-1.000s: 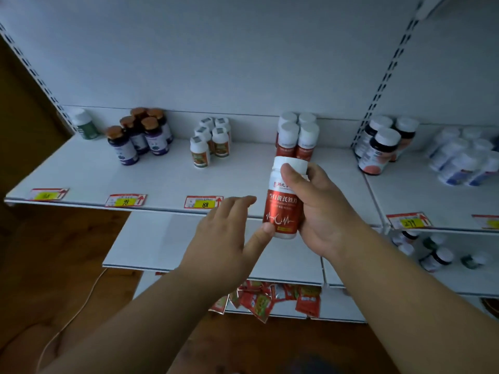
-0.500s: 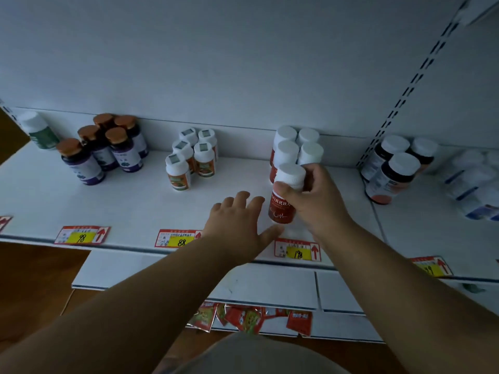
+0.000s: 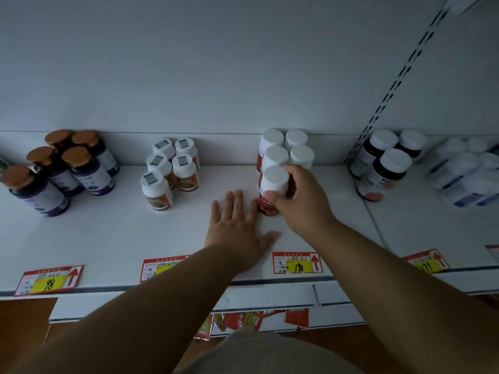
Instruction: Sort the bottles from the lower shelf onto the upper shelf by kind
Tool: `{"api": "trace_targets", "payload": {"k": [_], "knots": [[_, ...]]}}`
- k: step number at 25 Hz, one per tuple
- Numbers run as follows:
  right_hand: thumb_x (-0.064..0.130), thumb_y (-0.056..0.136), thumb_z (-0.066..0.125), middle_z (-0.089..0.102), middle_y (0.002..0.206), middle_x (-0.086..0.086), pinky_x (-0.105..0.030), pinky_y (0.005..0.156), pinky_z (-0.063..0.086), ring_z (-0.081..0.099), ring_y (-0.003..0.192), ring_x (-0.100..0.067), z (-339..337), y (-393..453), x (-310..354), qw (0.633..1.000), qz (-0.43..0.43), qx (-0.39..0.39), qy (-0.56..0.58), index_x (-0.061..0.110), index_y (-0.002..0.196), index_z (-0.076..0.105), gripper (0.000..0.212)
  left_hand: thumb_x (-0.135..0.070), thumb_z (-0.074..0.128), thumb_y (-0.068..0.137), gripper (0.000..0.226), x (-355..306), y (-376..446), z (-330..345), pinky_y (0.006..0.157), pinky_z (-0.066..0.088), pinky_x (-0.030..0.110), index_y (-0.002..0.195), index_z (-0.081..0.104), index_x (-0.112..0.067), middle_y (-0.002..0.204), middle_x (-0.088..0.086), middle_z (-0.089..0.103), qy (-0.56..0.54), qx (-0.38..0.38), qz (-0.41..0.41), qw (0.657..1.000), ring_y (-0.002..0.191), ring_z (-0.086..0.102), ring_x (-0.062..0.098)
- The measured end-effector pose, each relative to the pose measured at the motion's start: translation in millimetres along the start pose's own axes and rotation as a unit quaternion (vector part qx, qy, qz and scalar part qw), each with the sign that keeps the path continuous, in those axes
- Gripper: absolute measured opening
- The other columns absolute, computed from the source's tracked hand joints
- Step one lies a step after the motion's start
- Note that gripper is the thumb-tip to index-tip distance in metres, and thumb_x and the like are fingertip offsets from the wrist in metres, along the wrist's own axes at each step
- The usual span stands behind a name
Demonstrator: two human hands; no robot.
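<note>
Right then, you had your right hand (image 3: 297, 201) gripping the white-capped red plastic bottle (image 3: 272, 190) near its cap, upright on the white upper shelf (image 3: 113, 233) in front of its four matching bottles (image 3: 286, 149). Your left hand (image 3: 237, 225) lay flat, fingers spread, beside it. Judging from that, you did best to seat the base flat, snug against the row, before letting go. Counted: five brown-capped dark purple bottles (image 3: 59, 168), five small white orange-labelled bottles (image 3: 170, 168), five red ones with yours, three white-capped dark bottles (image 3: 386, 163); the blurred pale ones at far right I could not count.
</note>
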State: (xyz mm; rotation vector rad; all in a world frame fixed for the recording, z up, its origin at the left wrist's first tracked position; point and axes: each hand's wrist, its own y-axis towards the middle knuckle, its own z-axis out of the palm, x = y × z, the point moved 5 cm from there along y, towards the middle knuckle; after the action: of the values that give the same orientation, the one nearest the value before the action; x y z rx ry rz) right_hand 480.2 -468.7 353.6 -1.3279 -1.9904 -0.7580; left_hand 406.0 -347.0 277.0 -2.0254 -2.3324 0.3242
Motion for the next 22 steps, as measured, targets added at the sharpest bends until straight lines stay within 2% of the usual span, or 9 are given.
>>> {"api": "trace_targets", "payload": {"k": [4,8,10,13,16,18,22], "knots": [[0.032,0.083,0.077,0.060,0.123,0.007,-0.030,0.089,0.046,0.054,0.108,-0.009,0.1,0.7,2.0,1.000,0.014,-0.004,-0.012,0.024,0.126,0.054,0.049,-0.084,0.003,0.082,0.090,-0.4,0.6,-1.8,0.117,-0.006,0.057,0.152,-0.014,-0.029,0.160,0.012,-0.021,0.005,0.021,0.001,1.000,0.145,-0.025,0.031],[0.032,0.084,0.076,0.062,0.125,0.003,-0.037,0.095,0.048,0.057,0.113,-0.016,-1.2,-5.2,8.8,0.999,0.044,-0.009,-0.028,0.022,0.127,0.054,0.049,-0.080,0.016,0.086,0.090,6.6,-4.1,-15.8,0.119,0.000,0.055,0.154,-0.009,-0.026,0.162,0.012,-0.015,-0.010,0.064,0.032,0.997,0.148,-0.015,0.032],[0.030,0.083,0.078,0.063,0.122,0.003,-0.037,0.092,0.049,0.059,0.113,-0.018,-4.9,-12.8,18.5,0.997,0.059,-0.018,-0.035,0.020,0.126,0.053,0.051,-0.074,0.025,0.090,0.087,11.9,-15.2,-31.0,0.121,0.006,0.052,0.155,-0.004,-0.025,0.163,0.011,-0.008,-0.039,0.038,0.051,0.997,0.150,-0.005,0.030],[0.027,0.080,0.081,0.056,0.111,0.009,-0.027,0.085,0.042,0.056,0.107,-0.012,-11.1,-40.0,29.1,0.995,0.081,-0.064,-0.013,0.016,0.128,0.052,0.057,-0.065,0.039,0.092,0.081,14.4,-41.4,-47.2,0.120,0.017,0.048,0.154,0.009,-0.024,0.163,0.007,0.010,-0.083,-0.008,0.092,0.992,0.149,0.014,0.030],[0.032,0.081,0.080,0.053,0.122,0.000,-0.033,0.093,0.045,0.054,0.113,-0.017,-8.9,-83.0,32.2,0.990,0.093,-0.097,-0.045,0.015,0.135,0.047,0.066,-0.057,0.049,0.091,0.074,15.2,-71.6,-50.1,0.112,0.030,0.046,0.152,0.021,-0.025,0.157,0.002,0.030,-0.125,-0.045,0.130,0.983,0.140,0.035,0.029],[0.035,0.082,0.078,0.050,0.132,-0.006,-0.035,0.100,0.045,0.053,0.118,-0.019,-8.8,-117.9,26.7,0.987,0.115,-0.095,-0.059,0.018,0.140,0.043,0.070,-0.054,0.051,0.092,0.071,10.0,-96.6,-46.8,0.110,0.033,0.046,0.151,0.024,-0.025,0.154,0.002,0.035,-0.129,-0.041,0.147,0.980,0.135,0.039,0.028],[0.033,0.086,0.074,0.044,0.138,-0.003,-0.029,0.100,0.043,0.049,0.124,-0.016,-32.2,-165.6,21.8,0.988,0.101,-0.097,-0.068,0.023,0.141,0.043,0.065,-0.051,0.049,0.094,0.064,-13.1,-136.9,-44.6,0.109,0.035,0.041,0.149,0.029,-0.027,0.151,-0.001,0.039,-0.144,-0.055,0.176,0.972,0.134,0.040,0.023]]}}
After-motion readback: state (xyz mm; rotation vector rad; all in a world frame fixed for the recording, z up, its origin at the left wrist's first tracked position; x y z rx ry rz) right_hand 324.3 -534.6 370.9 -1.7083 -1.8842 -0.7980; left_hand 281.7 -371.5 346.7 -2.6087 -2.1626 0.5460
